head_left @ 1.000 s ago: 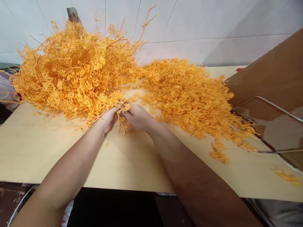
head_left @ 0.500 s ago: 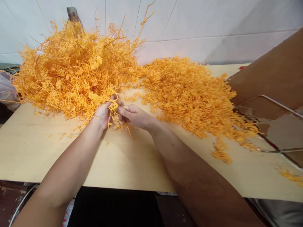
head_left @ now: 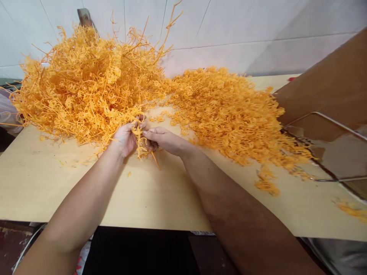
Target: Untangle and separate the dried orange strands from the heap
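A tall tangled heap of orange plastic sprues (head_left: 86,84) fills the back left of the pale wooden table (head_left: 149,194). A flatter pile of small orange plastic pieces (head_left: 229,114) spreads to its right. My left hand (head_left: 124,137) and my right hand (head_left: 162,139) meet at the front edge of the heap. Both grip one orange sprue strand (head_left: 140,143) between them, its loose ends hanging toward the table.
A brown cardboard box (head_left: 329,84) stands at the right edge, with a metal wire frame (head_left: 323,120) in front of it. A few orange scraps (head_left: 351,209) lie at the front right. White tiled wall (head_left: 229,30) rises behind the table.
Both hands rose slightly from the table with the sprue strand and shifted left toward the heap. My right fingers have stretched out along the strand.
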